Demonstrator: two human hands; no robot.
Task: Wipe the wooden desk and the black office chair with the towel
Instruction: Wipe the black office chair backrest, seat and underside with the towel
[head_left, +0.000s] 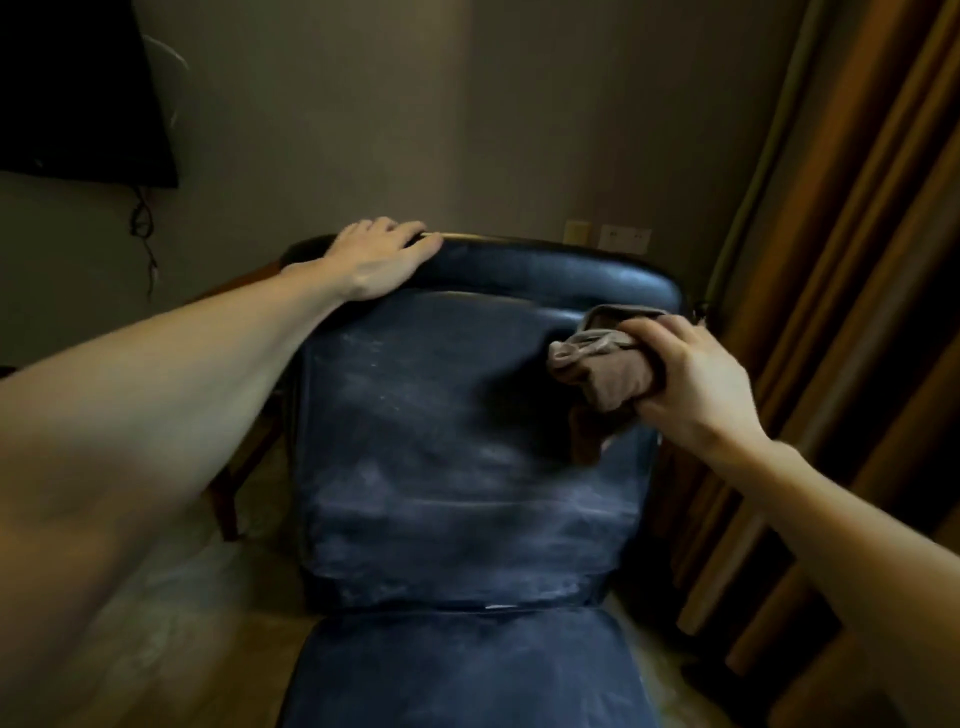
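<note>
Both hands at the back of the chair

Both hands are busy with the backrest, 1 steadying and 1 holding the cloth. The left hand (382, 260) lies palm down on the top edge of the chair (441, 441), at its left corner. The fingers are stretched along the padded rim and grip nothing. The right hand (691, 374) is closed around the towel (602, 364), a grey-brown cloth bunched into a lump, with the thumb on top of it. The towel is in front of the upper right part of the backrest. It is blurred, so I cannot tell if it really touches the leather.

The chair faces the camera, and its dark backrest and seat show pale, dusty smears (mostly in the middle and the lower part). Behind the left side of the chair a wooden leg (234, 467) stands on the floor. On the wall (415, 130) behind, 2 sockets (623, 239) sit just above the chair's top edge. A black screen (78, 88) hangs at the upper left with a cable (143, 228) dangling under it. A brown curtain (857, 260) fills the right side.
</note>
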